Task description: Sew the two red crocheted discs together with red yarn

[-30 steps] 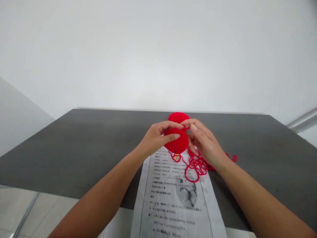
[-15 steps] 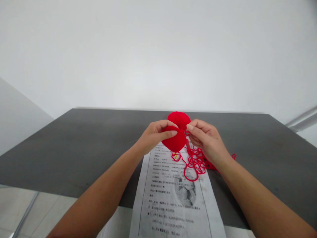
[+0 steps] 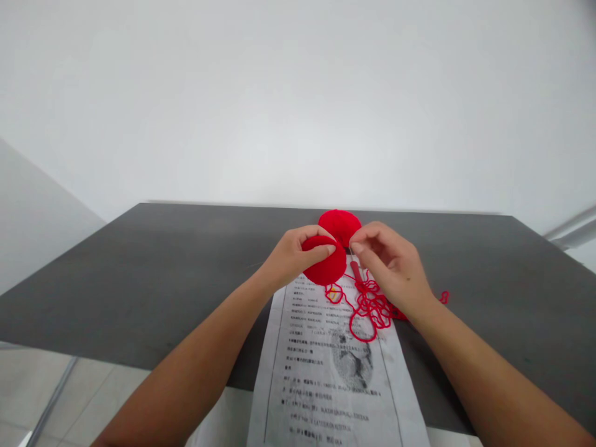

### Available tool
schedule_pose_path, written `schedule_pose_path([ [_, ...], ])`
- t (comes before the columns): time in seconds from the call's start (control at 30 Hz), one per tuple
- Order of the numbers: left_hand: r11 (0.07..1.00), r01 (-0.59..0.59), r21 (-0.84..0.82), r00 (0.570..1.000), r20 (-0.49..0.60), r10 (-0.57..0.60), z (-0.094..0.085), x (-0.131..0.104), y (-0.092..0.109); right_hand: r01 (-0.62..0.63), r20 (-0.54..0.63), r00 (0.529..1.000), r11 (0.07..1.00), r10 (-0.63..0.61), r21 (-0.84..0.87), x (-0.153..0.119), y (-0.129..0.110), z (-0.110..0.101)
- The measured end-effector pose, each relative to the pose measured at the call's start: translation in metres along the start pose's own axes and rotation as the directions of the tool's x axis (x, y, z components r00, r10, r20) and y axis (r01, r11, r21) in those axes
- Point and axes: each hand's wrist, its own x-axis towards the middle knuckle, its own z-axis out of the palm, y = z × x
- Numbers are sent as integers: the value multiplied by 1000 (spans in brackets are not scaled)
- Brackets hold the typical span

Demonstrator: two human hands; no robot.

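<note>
My left hand [image 3: 300, 254] is closed on a flat, round red crocheted piece [image 3: 323, 268], thumb on its front and fingers behind. Beyond it sits a rounded red bundle [image 3: 342, 226] that looks like a ball of yarn. At the right edge of the piece, my right hand [image 3: 388, 257] pinches thumb and forefinger together; what lies between the tips is too small to tell. Just below those fingertips is a red handle [image 3: 356, 272] with a thin shaft, like a crochet hook. Loose red yarn [image 3: 372, 307] lies tangled under the right hand.
A printed paper sheet [image 3: 326, 385] lies on the dark grey table [image 3: 139, 279] and hangs over its front edge. A small yellow thing [image 3: 334, 295] shows inside a loop of yarn on the sheet. A white wall [image 3: 298, 112] stands behind the table.
My right hand has shifted slightly right, away from the crocheted piece, and its fingers have lifted. The red handle below shows more fully. The left hand keeps its grip.
</note>
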Motion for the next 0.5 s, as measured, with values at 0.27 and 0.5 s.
schedule_pose_path([
  [0.27, 996, 27, 86, 1000, -13, -26, 0, 0, 5, 402, 165, 914, 878, -369, -259, -1, 3, -5],
  [0.5, 996, 65, 55, 998, -4, -65, 1, 0, 4, 418, 182, 906, 875, -382, -244, 2, 4, -7],
])
